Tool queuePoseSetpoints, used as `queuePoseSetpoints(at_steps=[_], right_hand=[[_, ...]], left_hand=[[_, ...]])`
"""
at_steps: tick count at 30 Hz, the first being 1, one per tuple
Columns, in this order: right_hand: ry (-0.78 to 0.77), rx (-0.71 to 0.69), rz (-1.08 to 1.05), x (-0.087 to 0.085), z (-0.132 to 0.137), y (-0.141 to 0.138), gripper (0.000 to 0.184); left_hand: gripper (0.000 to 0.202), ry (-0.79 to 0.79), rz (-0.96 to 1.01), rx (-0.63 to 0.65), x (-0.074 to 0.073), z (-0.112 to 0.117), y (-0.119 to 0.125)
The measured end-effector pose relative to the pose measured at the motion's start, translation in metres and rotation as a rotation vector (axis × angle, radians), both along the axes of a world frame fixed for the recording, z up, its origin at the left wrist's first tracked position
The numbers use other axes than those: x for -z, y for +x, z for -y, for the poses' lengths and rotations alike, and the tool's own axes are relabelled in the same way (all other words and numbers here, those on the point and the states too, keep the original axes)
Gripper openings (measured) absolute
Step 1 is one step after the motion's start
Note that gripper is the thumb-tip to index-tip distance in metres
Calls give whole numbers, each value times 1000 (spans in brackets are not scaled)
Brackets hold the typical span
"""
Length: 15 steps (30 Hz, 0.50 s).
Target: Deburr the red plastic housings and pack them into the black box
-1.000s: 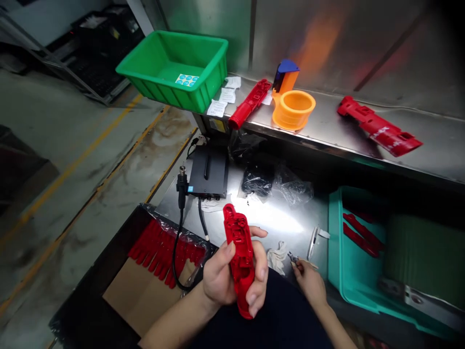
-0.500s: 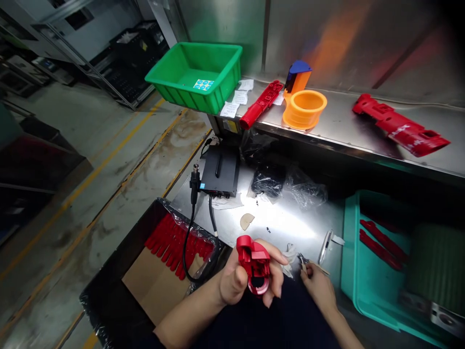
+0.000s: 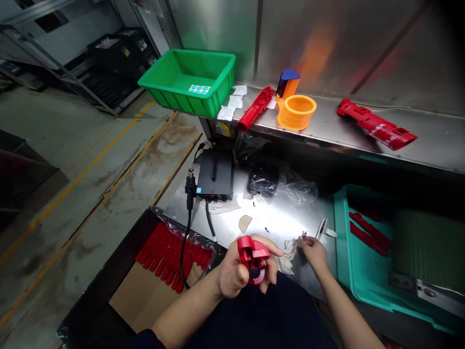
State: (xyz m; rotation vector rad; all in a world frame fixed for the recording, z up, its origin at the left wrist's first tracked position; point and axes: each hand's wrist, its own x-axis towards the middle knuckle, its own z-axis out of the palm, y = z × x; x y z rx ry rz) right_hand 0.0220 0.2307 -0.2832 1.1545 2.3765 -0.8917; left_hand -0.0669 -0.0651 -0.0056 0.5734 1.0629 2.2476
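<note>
My left hand (image 3: 232, 276) is wrapped round a red plastic housing (image 3: 253, 254), its hollow, ring-shaped end turned toward me. Over the metal bench, my right hand (image 3: 314, 253) has thumb and forefinger pinched together at a small shiny metal piece (image 3: 304, 234), too small to identify. Just left of that hand lies a crumpled whitish cloth or paper (image 3: 286, 259). A slim pale tool (image 3: 321, 229) rests on the bench beyond the right fingers. Small black bits (image 3: 266, 230) and a tan disc-like scrap (image 3: 245, 223) lie on the metal farther left.
A black bin (image 3: 90, 286) of red parts stands at left. Behind are a black box device (image 3: 214, 174) with a cable and bagged black parts (image 3: 262, 180). A teal bin (image 3: 339, 242) sits at right. The shelf bears a green bin (image 3: 214, 104), an orange holder (image 3: 297, 114) and red housings (image 3: 376, 126).
My right hand has moved forward over the bench, away from my body, with the metal piece at its fingertips. My left hand still holds the red housing, now tilted slightly. The camera view has shifted.
</note>
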Motion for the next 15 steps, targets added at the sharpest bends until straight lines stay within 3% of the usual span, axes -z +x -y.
queuePoseSetpoints(at_steps=[4,10,15], right_hand=[[-21,-46,-68,-13,19,6,30],[-106,-304,-80,-26,65,19,27],[-103,-390,-118,-49,72,9,25]], left_hand=[[66,-15,-1,-9,2,3,-4],[74,-48,-108,-16,-2,4,-15],[76,-80,-302,-109,2,10,-23]])
